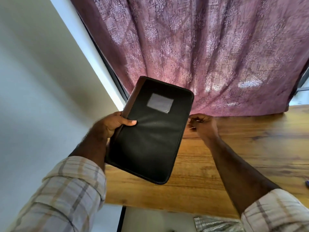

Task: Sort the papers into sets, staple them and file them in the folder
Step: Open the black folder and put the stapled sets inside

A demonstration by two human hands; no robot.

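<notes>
Folder [150, 136], black and closed, hangs tilted in the air above the near-left part of the wooden table [250, 156]; I see a clear rectangular label window [160, 102] on its upper cover. On the folder's left edge my left hand [113, 124] grips it, thumb laid flat across the cover and the other fingers wrapped behind. At the folder's right edge my right hand [203, 125] is curled, fingertips pinched together on something small and pale right against the rim; I cannot tell what it is. Both forearms reach in from below the folder, with checked shirt sleeves [66, 195] rolled back. Behind the folder a mauve patterned curtain [209, 47] drapes down to the table's far edge. Left of the folder runs a white wall [33, 81], with a dark window frame [107, 64] between wall and curtain.
</notes>
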